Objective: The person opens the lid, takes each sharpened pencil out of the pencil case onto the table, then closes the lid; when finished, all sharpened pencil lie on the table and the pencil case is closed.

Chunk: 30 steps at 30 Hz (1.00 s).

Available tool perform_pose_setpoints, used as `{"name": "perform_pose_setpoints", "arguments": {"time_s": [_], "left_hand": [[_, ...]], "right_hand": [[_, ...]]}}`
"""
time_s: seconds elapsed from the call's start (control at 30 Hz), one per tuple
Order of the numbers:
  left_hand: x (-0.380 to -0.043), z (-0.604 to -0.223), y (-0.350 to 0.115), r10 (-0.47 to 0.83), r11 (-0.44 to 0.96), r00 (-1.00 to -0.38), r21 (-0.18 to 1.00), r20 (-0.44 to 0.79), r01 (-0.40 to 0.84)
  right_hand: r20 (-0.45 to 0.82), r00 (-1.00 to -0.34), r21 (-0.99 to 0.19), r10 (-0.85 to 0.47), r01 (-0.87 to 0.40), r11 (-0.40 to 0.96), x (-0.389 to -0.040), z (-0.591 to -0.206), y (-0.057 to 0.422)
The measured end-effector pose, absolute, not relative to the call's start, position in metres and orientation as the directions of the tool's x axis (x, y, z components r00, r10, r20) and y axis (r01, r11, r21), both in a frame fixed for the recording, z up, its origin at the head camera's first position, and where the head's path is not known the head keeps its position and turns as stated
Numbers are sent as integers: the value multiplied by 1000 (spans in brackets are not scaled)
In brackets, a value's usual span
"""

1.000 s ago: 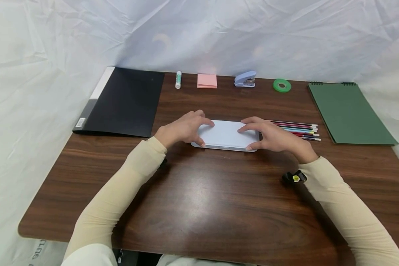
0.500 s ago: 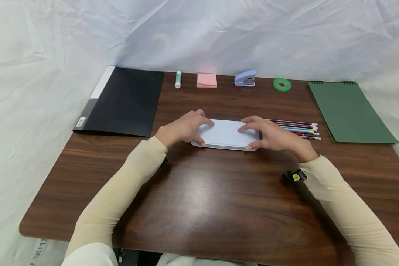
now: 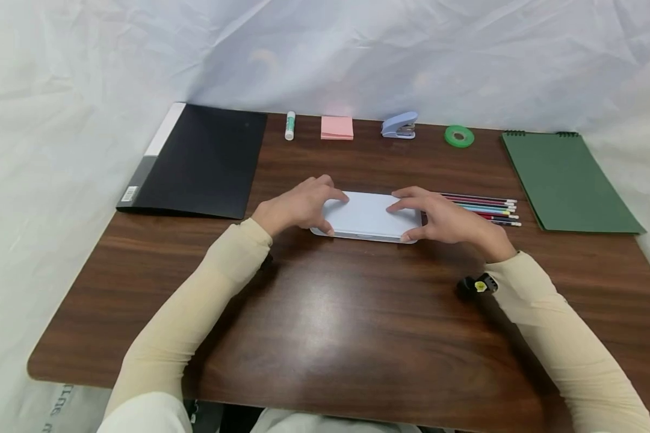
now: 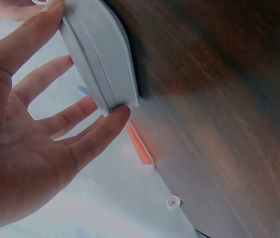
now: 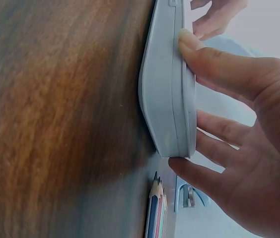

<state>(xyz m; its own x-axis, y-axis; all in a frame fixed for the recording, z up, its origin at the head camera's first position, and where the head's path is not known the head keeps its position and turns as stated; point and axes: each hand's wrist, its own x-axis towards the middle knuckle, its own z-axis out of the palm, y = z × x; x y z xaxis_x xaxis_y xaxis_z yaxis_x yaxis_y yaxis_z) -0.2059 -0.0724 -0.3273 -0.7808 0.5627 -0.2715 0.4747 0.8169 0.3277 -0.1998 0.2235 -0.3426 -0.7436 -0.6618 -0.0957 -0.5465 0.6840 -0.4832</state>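
A flat white pencil case (image 3: 369, 218) lies closed on the table, its long side facing me. My left hand (image 3: 303, 207) holds its left end, thumb at the front edge and index finger on the lid. At the right end my right hand (image 3: 443, 221) has the same hold. In the left wrist view, the little finger touches the end of the case (image 4: 100, 54). The right wrist view shows the seam below the lid of the case (image 5: 162, 84) and a small catch on the front. Several pencils (image 3: 487, 210) lie just right of the case, partly hidden by my right hand.
Behind the case stand a glue stick (image 3: 289, 126), pink sticky notes (image 3: 337, 128), a blue stapler (image 3: 399, 126) and green tape (image 3: 458, 136). A black folder (image 3: 200, 162) lies left, a green spiral pad (image 3: 571, 183) right. White sheeting (image 3: 325, 54) hangs behind the table.
The head view has tilted very slightly, so the scene sits a little higher. Both hands and the pencil case keep their places.
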Motion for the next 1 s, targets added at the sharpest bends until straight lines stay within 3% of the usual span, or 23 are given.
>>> {"name": "perform_pose_setpoints", "arguments": {"time_s": [0.57, 0.83, 1.0], "left_hand": [[-205, -332, -77, 562, 817, -779, 334, -279, 470], [-205, -333, -79, 571, 806, -771, 371, -282, 461], [-210, -334, -85, 548, 805, -797, 420, -255, 419]], "right_hand": [[-109, -734, -488, -670, -548, 679, -200, -342, 220], [-51, -772, -480, -633, -537, 694, -202, -339, 223], [13, -800, -471, -599, -534, 703, -207, -331, 229]]}}
